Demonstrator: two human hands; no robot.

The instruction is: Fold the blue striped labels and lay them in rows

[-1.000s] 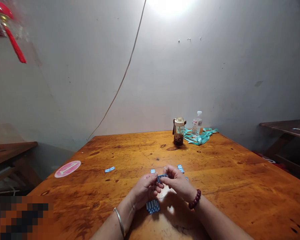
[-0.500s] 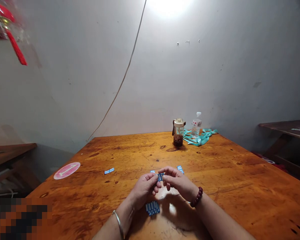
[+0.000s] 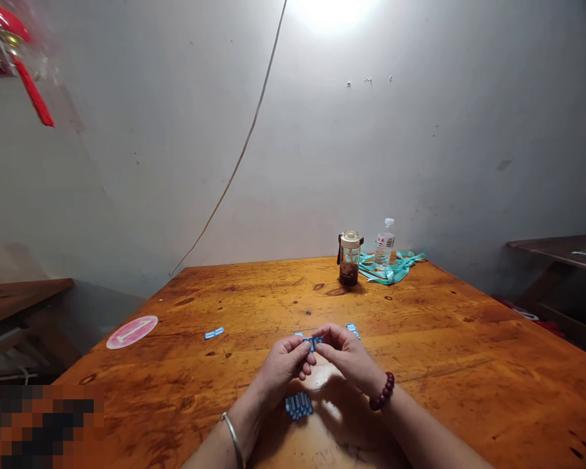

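Observation:
Between my fingertips is a small, flat blue-and-white piece [image 3: 313, 343] with pale bars; its exact kind is too small to make out. My left hand [image 3: 287, 363] pinches its left end. On its right end are the thumb and fingers of my right hand [image 3: 348, 357], also closed. Just below the hands lies a cluster of similar blue-and-white pieces [image 3: 299, 405]. Beyond my right hand is another group of pieces [image 3: 352, 330], partly covered by it. One more piece [image 3: 299, 334] peeks out behind the hands, and a short blue-and-white strip [image 3: 214, 333] lies off to the left.
The wooden table [image 3: 215, 404] reaches to the wall. Toward its back stand a lidded jar [image 3: 349, 264] with dark contents and a clear water bottle [image 3: 385, 244], beside turquoise ribbon [image 3: 395, 272]. A pink round sign [image 3: 132, 332] lies at the left edge.
My right hand's fingers have closed in a little on the piece, and more of its bars show. Both hands stay in nearly the same place; the things on the table have not moved.

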